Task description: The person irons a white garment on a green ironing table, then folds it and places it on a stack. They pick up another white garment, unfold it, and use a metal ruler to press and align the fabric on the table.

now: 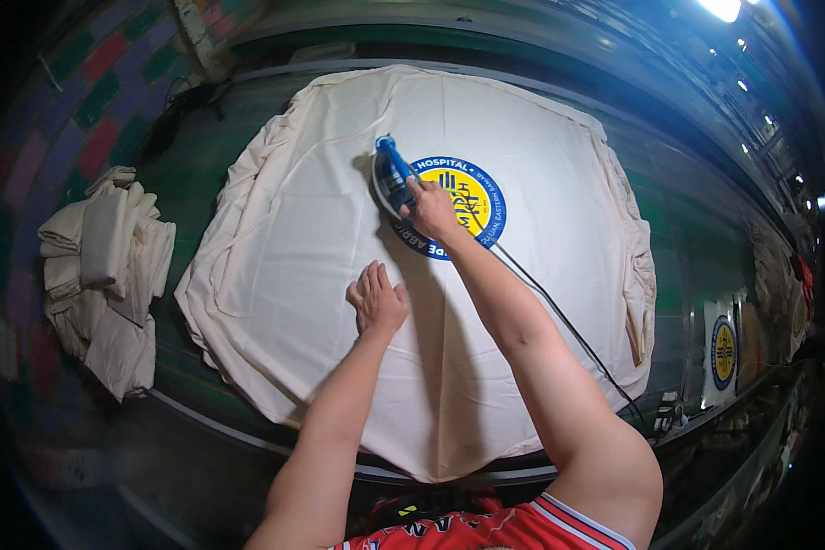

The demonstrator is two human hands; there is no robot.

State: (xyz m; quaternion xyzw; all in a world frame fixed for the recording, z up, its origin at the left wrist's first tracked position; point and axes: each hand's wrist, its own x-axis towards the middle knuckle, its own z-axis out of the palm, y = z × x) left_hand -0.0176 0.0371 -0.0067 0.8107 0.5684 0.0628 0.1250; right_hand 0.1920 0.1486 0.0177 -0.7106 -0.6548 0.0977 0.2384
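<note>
i see my right hand [431, 209] wrapped around the handle of a blue electric iron [392, 174], fingers closed tight on it. the iron sits flat on a cream cloth [321, 229], at the left edge of the round blue and yellow emblem [467, 203] printed near the cloth's middle. its black cord [559, 316] runs from the iron along my right forearm and off toward the lower right edge of the table.

my left hand [376, 298] lies palm down on the cloth, fingers together and flat, holding nothing, below and a little left of the iron, near it but apart from it.

the cloth is spread wide over a green padded table [197, 179], its edges bunched in folds on the left and right sides. a pile of folded cream cloths [105, 275] rests on the table's left end, just beside the spread cloth. far to the right, another piece with the same kind of emblem [722, 350] shows at the table's edge.
</note>
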